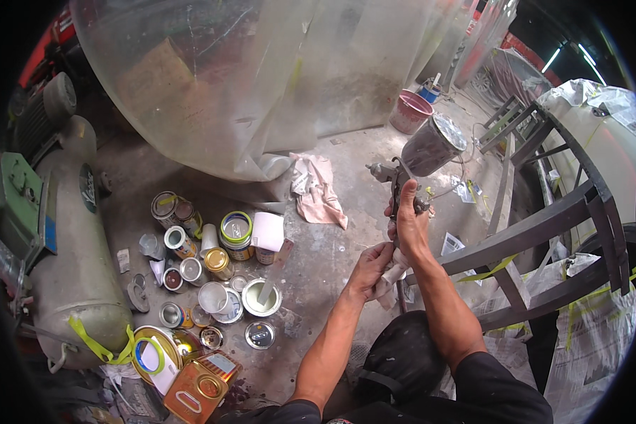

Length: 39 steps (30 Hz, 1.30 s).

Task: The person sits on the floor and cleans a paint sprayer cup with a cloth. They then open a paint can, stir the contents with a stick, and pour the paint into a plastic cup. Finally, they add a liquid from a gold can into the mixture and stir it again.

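My right hand [413, 219] is closed on the handle of a metal spray gun [393, 169], its grey, paint-coated cup [434, 145] tilted up toward the upper right. My left hand [374, 268] is closed around a pale, crumpled cloth [389, 286] at the foot of the gun's handle, where a hose [402, 302] runs down. Below and left of my hands many paint cans and cups [226, 283] stand on the concrete floor [318, 261], one open can of white paint [261, 299] with a stirring stick in it. A pinkish rag [316, 191] lies beyond them.
An air compressor tank [71, 261] is on the left. Translucent plastic sheeting [261, 78] hangs in front. Buckets [411, 116] stand farther back. At right, a dark grey frame [558, 205] is beside a masked white car [601, 141]. A rectangular metal can [191, 396] is at lower left.
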### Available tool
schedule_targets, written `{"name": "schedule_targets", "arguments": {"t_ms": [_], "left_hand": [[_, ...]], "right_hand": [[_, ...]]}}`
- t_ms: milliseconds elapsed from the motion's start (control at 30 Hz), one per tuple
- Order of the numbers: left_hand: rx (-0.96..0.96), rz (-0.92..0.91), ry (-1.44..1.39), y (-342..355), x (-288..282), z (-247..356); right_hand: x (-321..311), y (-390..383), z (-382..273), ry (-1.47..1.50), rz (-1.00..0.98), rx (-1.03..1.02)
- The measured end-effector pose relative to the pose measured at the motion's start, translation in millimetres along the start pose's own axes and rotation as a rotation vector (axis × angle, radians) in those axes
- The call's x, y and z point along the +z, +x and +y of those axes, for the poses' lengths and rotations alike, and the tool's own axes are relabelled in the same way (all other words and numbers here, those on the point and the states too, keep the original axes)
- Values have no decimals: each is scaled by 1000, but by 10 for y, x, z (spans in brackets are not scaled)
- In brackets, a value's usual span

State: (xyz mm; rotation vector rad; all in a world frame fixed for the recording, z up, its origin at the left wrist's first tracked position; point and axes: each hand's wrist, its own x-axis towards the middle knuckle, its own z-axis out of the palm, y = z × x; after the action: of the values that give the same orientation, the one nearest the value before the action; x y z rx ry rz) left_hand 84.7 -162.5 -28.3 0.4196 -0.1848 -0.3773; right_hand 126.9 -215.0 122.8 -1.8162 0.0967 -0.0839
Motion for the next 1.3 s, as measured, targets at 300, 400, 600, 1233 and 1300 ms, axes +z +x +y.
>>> {"name": "schedule_targets", "arguments": {"t_ms": [300, 400, 600, 1233, 1300], "left_hand": [[32, 32, 39, -42, 61, 56], [56, 59, 37, -57, 121, 79], [35, 68, 45, -57, 115, 91], [-69, 199, -111, -146, 49, -78], [-29, 152, -53, -38, -77, -69]], "right_hand": [[51, -47, 0, 13, 25, -61], [63, -51, -43, 26, 29, -32], [83, -97, -128, 71, 16, -27], [121, 123, 276, -157, 24, 43], [129, 193, 200, -127, 16, -2]]}}
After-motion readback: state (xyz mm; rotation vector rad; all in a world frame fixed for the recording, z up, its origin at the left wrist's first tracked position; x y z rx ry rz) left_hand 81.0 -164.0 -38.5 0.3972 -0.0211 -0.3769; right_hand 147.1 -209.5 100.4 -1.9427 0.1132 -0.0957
